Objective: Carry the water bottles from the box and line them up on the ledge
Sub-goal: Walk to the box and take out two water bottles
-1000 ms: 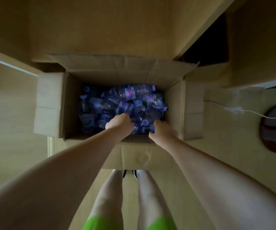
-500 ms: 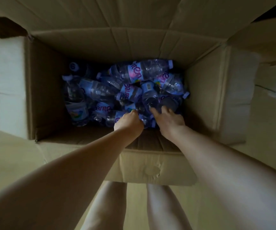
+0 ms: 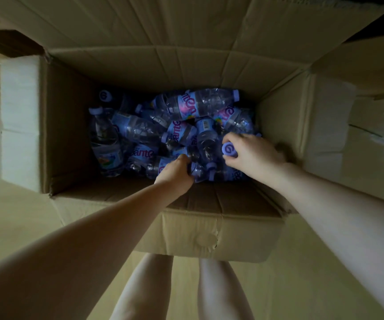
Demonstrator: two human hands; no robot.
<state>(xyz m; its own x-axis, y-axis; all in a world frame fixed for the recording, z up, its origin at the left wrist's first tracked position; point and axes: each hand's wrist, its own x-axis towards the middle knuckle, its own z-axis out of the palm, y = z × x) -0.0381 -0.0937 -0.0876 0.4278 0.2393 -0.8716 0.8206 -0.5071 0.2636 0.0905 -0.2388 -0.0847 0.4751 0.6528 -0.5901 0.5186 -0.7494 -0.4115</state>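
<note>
An open cardboard box (image 3: 211, 229) stands on the floor in front of me, holding several clear water bottles with purple caps and blue-pink labels; one lies across the top of the heap (image 3: 195, 103). Both my arms reach down into it. My left hand (image 3: 176, 173) is closed around a bottle (image 3: 198, 173) near the box's front wall. My right hand (image 3: 252, 155) grips an upright bottle by its neck, its purple cap (image 3: 229, 149) showing between thumb and fingers. The ledge is out of sight.
The box's flaps (image 3: 20, 125) spread out on all four sides and the far flap rises toward the top of the view. My bare legs (image 3: 221, 289) stand just behind the box's front wall on a pale wooden floor (image 3: 13, 227).
My head has come down closer over the box. The right hand shifted right and turned a bottle upright, so its cap now shows. The left hand stayed closed near the front wall.
</note>
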